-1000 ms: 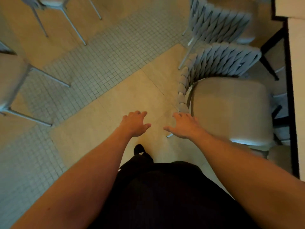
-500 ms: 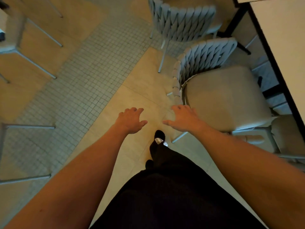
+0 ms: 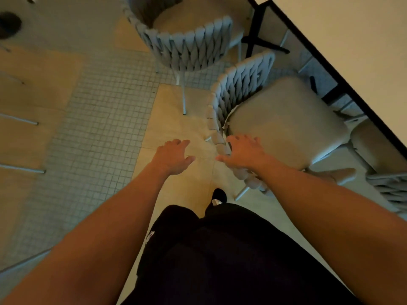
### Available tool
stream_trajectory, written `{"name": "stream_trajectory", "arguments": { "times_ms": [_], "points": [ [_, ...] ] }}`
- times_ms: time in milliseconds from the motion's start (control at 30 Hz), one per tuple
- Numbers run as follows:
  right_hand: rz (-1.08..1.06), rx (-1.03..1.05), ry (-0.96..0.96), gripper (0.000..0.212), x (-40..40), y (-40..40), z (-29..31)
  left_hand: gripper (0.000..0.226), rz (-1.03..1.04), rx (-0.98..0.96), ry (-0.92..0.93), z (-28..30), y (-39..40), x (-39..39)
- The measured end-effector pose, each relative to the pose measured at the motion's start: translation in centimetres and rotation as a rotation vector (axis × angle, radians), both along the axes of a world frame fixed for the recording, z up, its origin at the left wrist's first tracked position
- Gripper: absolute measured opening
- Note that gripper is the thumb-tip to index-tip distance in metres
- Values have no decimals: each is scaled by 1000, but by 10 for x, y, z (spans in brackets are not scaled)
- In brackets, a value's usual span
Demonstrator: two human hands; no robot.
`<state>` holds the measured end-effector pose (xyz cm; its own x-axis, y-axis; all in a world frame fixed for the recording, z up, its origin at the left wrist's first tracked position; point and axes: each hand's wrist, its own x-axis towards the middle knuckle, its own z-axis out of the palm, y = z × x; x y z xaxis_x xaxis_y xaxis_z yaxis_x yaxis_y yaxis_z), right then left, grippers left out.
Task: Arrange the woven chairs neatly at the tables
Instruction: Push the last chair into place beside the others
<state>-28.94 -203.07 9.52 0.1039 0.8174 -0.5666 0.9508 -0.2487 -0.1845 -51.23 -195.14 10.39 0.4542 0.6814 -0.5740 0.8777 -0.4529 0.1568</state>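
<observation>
A woven grey chair (image 3: 284,119) with a beige seat cushion stands at the right, facing the light table (image 3: 356,47). My right hand (image 3: 244,151) lies over the chair's woven back rim with fingers spread and relaxed, gripping nothing. My left hand (image 3: 172,156) hovers above the floor to the left of the chair, fingers loosely spread, holding nothing. A second woven chair (image 3: 187,38) stands further ahead. Part of a third chair (image 3: 378,150) shows at the right edge under the table.
Black table legs (image 3: 255,34) stand between the chairs and the table. Thin metal chair legs (image 3: 19,122) cross the floor at the left. The floor (image 3: 105,119) mixes small grey mosaic tiles and large beige tiles. My black trousers and a shoe (image 3: 219,195) fill the bottom.
I have stepped closer to the near chair. My right hand has come from beside the chair onto its back rim. The left hand keeps its place beside it.
</observation>
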Motion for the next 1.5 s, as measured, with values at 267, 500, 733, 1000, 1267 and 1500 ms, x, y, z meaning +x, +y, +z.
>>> {"name": "stream_trajectory", "arguments": {
  "times_ms": [267,500,733,1000,1267,1500],
  "points": [
    [-205,-28,2,83,17,5,0,72,-276,6,-27,-14,56,47],
    [-434,-97,-11,82,8,2,-8,80,-585,13,-90,-37,100,79],
    [-660,-119,6,84,-9,11,-35,92,-840,-2,-78,-60,126,118],
    [-827,-162,83,80,-30,17,-90,95,-1056,118,70,-105,141,144],
    [-778,-178,-16,79,-40,14,-112,99,-1122,156,130,-121,141,150],
    [-821,-192,-59,71,-8,2,-103,87,-1107,118,114,-115,124,192]
  ]
}}
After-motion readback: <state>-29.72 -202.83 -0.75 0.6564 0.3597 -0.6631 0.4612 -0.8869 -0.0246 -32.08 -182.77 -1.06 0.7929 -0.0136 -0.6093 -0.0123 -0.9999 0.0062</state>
